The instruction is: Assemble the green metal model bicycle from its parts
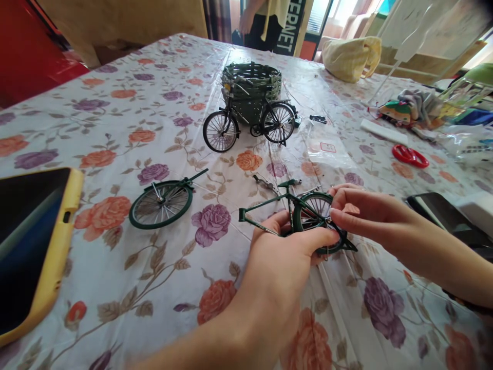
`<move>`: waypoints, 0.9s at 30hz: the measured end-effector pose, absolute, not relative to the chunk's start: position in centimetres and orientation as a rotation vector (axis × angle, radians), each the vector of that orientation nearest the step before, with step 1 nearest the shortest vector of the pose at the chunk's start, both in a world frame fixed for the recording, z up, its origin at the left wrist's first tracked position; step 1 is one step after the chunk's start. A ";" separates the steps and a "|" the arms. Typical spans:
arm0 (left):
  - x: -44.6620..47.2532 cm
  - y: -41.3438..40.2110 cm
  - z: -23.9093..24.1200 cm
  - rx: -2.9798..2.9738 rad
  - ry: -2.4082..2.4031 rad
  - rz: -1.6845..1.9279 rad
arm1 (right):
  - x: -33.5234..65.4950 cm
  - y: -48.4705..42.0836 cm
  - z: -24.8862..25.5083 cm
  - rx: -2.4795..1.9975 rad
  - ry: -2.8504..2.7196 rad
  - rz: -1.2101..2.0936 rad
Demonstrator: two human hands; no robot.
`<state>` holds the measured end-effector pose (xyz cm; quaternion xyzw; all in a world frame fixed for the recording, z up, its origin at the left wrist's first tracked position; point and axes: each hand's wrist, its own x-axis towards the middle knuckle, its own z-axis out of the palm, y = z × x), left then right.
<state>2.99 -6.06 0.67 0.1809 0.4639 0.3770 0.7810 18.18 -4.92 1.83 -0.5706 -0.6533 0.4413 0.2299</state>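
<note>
A green model bicycle frame (pixel 265 203) with its rear wheel fitted is held just above the flowered tablecloth. My left hand (pixel 285 257) grips it from below, the thumb pressed across the wheel near the hub. At the hub, my right hand (pixel 358 213) is closed in a pinch; whatever sits between its fingertips is too small to make out. Left of my hands lies a loose green front wheel (pixel 162 204) with its fork attached. Behind the frame lie small silver parts (pixel 265 182), partly hidden by it.
A black model bicycle (pixel 250 121) stands before a dark woven basket (pixel 252 82). A phone in a yellow case (pixel 42 246) lies at left, a dark phone (pixel 442 216) at right. Red-handled scissors (pixel 410 155) and a yellow bag (pixel 350 56) are farther back. A person (pixel 265 23) stands beyond the table.
</note>
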 end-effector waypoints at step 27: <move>3.1 -6.0 0.4 0.363 1.044 0.804 | 18.5 -4.8 1.3 -1.572 -1.783 1.055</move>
